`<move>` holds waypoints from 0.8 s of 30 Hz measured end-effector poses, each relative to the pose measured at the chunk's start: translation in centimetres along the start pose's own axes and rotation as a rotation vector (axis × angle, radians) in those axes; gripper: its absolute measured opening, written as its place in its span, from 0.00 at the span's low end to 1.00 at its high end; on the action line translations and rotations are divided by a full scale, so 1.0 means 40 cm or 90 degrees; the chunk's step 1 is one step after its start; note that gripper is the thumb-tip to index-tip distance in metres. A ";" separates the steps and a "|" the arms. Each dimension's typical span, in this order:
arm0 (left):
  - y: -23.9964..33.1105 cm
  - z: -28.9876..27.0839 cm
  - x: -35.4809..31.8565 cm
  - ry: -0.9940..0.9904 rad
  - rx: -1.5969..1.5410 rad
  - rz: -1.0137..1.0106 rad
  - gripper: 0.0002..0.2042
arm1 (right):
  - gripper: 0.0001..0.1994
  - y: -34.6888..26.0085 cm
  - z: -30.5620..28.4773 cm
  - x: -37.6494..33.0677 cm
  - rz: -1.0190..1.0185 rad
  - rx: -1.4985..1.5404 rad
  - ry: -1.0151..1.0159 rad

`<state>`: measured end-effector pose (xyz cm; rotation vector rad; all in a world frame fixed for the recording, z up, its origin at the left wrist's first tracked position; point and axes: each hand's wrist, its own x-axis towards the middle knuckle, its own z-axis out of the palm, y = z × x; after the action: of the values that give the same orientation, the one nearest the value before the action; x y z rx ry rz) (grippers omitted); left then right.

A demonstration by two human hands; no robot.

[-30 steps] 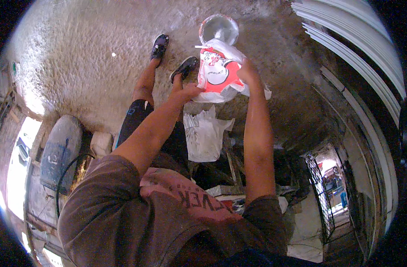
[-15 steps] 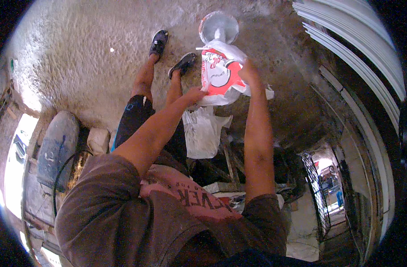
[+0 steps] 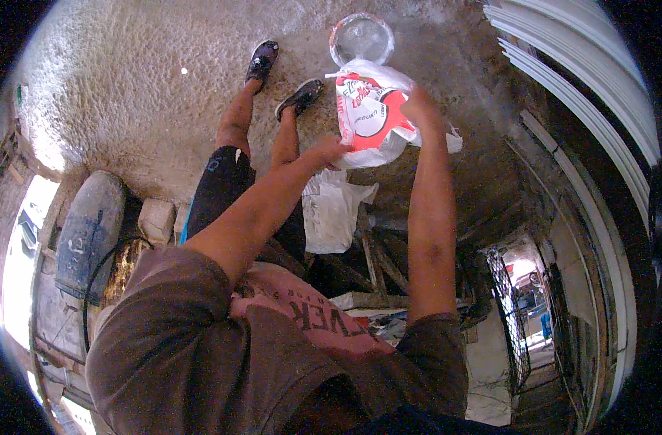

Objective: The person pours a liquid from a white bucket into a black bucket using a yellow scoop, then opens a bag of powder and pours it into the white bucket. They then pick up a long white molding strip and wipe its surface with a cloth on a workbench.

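Observation:
A white sack with red and black print (image 3: 371,116) hangs tilted between my two hands, its far end at the near rim of a round tub (image 3: 333,52). My left hand (image 3: 331,151) is closed on the sack's near left corner. On its right side, my right hand (image 3: 423,112) grips the sack with bent fingers. The tub stands on the floor, with pale smears on its rim and something greyish inside; I cannot make out exactly what. Closer to me lies another white bag (image 3: 332,214), crumpled, below the held one.
White long panels or strips (image 3: 570,87) are stacked along the right. A rough concrete floor (image 3: 142,94) spreads left of my shoes (image 3: 300,98). At the left stand a grey rounded container (image 3: 92,232) and a pale block (image 3: 157,220). Wooden struts (image 3: 374,264) sit beneath the crumpled bag.
The white stream that ran from the sack's mouth into the tub no longer shows clearly. Both hands and the sack have shifted slightly right in the picture.

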<state>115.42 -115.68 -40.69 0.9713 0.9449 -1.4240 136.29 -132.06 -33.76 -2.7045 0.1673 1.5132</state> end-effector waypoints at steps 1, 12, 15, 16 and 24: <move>0.018 0.001 -0.033 0.006 0.001 -0.005 0.25 | 0.27 0.000 0.002 0.000 -0.008 0.006 0.007; 0.017 -0.001 -0.053 -0.084 -0.061 0.018 0.23 | 0.29 -0.056 -0.039 -0.012 0.046 -0.036 0.018; 0.017 0.005 -0.059 -0.094 -0.058 0.036 0.25 | 0.29 -0.028 -0.014 0.000 0.061 -0.014 0.046; 0.015 0.002 -0.064 -0.120 -0.051 0.043 0.26 | 0.29 -0.028 -0.004 0.004 0.058 0.006 0.072; 0.030 0.028 -0.085 -0.068 -0.065 0.064 0.18 | 0.25 -0.070 -0.055 -0.021 0.099 -0.054 0.086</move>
<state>116.73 -115.68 -37.14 0.8466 0.8697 -1.3177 138.03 -129.40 -31.95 -2.9244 0.3316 1.4038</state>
